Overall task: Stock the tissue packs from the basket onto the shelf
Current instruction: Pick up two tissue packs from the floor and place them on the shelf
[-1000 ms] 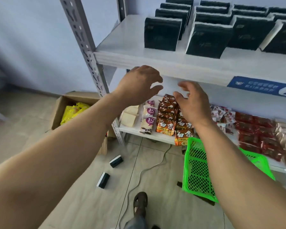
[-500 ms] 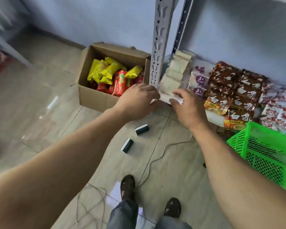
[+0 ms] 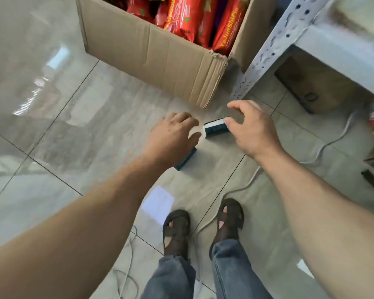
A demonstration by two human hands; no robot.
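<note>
Glossy grey tiled floor (image 3: 52, 117), brown cardboard box (image 3: 160, 52) beside grey perforated shelf post (image 3: 266, 55).
Your left hand (image 3: 173, 134) and right hand (image 3: 253, 130) hover spread over two dark tissue packs (image 3: 216, 128).

Glossy tiled floor (image 3: 52, 104), grey shelf upright (image 3: 274, 46)

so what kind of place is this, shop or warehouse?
Probably a small shop's stocking area, though a storeroom can't be ruled out. A slotted metal shelf upright stands on tiled floor, an open cardboard box holds red snack packets, and two dark tissue packs lie on the floor.
</note>
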